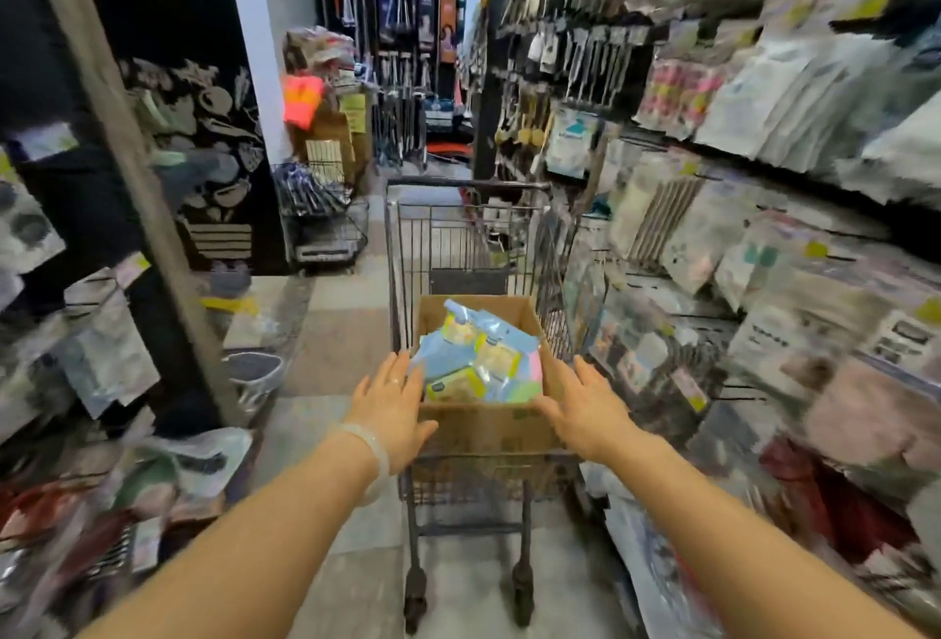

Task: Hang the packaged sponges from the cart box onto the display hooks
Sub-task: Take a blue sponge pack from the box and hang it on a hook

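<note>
A brown cardboard box (489, 427) sits in a dark wire shopping cart (458, 231) in the aisle ahead of me. Inside the box lie several packaged sponges (481, 358) in pale blue wrappers with yellow, green and pink showing. My left hand (392, 407) is spread flat at the box's near left corner, fingers apart, holding nothing. My right hand (585, 407) is spread the same way at the near right corner. Display hooks (713, 241) full of hanging packets cover the wall on my right. The picture is blurred by motion.
Shelving with hanging goods (102, 358) lines the left side, with a tall post (127, 154) leaning through it. A wire basket stand (321, 226) and stacked stock (326, 129) stand at the aisle's far end. Bagged goods (840, 511) crowd the lower right.
</note>
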